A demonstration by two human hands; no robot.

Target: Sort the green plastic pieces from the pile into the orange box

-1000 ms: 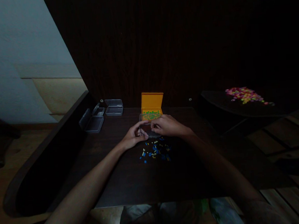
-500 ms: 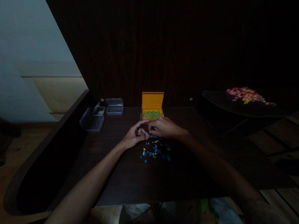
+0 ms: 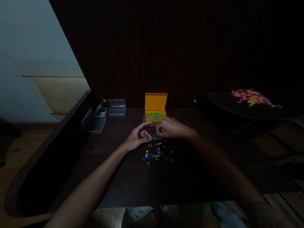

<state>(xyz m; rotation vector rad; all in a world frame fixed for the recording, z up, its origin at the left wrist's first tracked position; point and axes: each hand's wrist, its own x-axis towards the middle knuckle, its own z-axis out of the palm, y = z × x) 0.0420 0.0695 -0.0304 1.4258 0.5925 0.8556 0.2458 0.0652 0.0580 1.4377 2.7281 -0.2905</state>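
Note:
A clear plastic box [image 3: 155, 134] with a raised lid stands at the middle of the dark table. My left hand [image 3: 138, 135] is curled round its left side, thumb at the front and fingers behind. Over the box's right part, my right hand [image 3: 170, 129] has its fingers bent together; whatever they hold, if anything, is too dark to make out. In front of the box lie scattered small blue and yellow pieces [image 3: 158, 152]. Right behind it an orange box [image 3: 155, 101] stands open, with many small green pieces [image 3: 154, 116] in its base.
Open clear plastic boxes [image 3: 96, 125] stand at the table's back left, one more clear box [image 3: 117, 111] beside them. A raised dark side panel [image 3: 52, 153] borders the left. On a dark shelf [image 3: 219, 103] at right lies a pile of pink, yellow and purple pieces [image 3: 253, 97].
My right hand has moved a little to the right across the clear box, showing more of its inside. My left hand keeps its place on the box.

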